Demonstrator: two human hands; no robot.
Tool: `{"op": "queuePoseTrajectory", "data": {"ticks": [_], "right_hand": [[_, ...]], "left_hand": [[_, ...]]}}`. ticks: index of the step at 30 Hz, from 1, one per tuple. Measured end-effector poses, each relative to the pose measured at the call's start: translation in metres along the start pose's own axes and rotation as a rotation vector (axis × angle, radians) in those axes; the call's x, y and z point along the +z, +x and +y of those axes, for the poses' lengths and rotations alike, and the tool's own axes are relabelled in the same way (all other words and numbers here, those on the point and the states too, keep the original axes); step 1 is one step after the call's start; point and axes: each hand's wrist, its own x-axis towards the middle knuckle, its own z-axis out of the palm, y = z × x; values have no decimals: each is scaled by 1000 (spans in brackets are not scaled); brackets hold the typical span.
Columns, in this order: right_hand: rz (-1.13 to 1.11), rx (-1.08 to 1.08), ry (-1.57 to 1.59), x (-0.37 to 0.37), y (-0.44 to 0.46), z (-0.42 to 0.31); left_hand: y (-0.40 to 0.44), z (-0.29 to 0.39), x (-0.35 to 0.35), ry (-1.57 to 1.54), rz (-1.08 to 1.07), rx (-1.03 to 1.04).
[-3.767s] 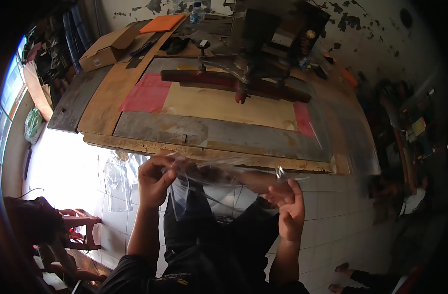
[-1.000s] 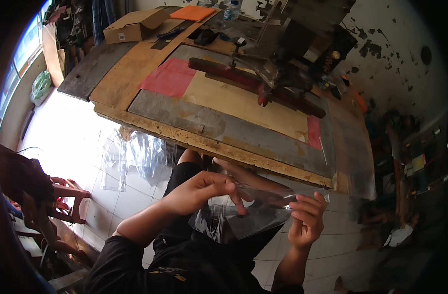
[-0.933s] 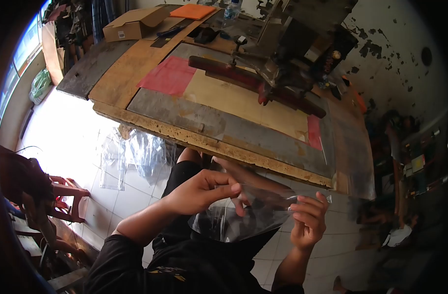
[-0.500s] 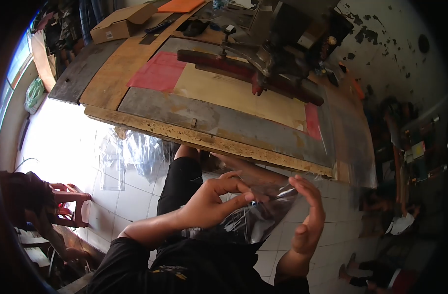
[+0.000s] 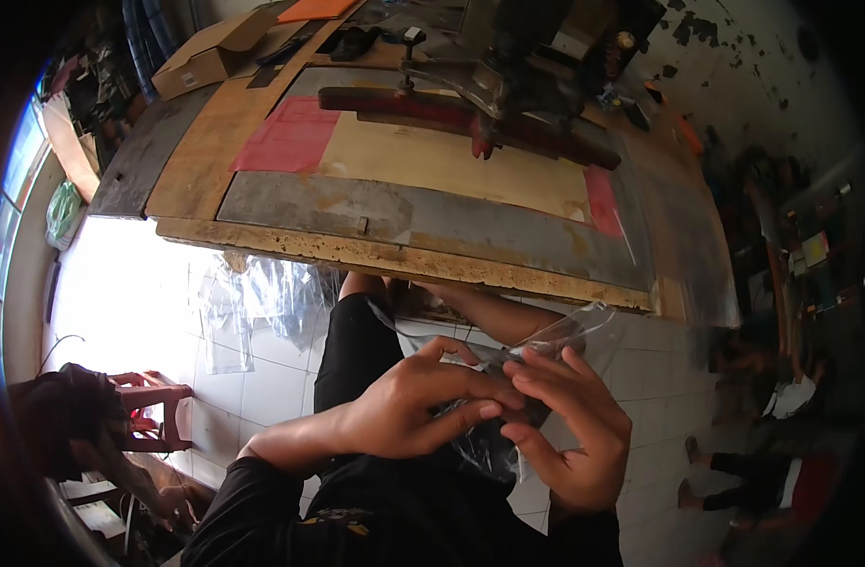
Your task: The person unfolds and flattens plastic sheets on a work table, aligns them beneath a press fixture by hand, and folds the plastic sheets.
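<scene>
Over my lap, a clear plastic bag hangs crumpled and shiny between my hands. The thumb and index finger of my left hand are pinched together on it. My right hand faces the left fingertips, with its fingers spread and a gap between thumb and fingers. Its fingertips come close to or touch the plastic; exact contact is hard to see. A loose edge of the bag rises past the right fingers toward the worktable. Parts of the bag lie hidden behind both hands.
On the worktable stands a press-like machine with a dark red bar above a yellow sheet. A cardboard box sits at the back left. Clear plastic pieces hang below the table edge. A red stool stands left; people are at right.
My right hand has come inward, its fingers bending toward the left fingertips. My left hand keeps its pinch, and the plastic's loose edge now stands above the right fingers. The view has shifted slightly.
</scene>
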Motion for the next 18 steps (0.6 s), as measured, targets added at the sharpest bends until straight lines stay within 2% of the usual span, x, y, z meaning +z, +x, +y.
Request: {"op": "queuePoseTrajectory", "data": {"ticks": [2, 10, 12, 15, 18], "right_hand": [[9, -16, 6, -3, 1, -3], [35, 24, 23, -5, -4, -13], [106, 202, 202, 11, -3, 0], [178, 75, 188, 27, 0, 24], [229, 55, 185, 36, 0, 25]], "left_hand": [[2, 10, -1, 77, -9, 130], [12, 24, -1, 309, -36, 211], [16, 14, -2, 433, -10, 223], [16, 6, -5, 529, -47, 193], [12, 5, -6, 586, -50, 203]]}}
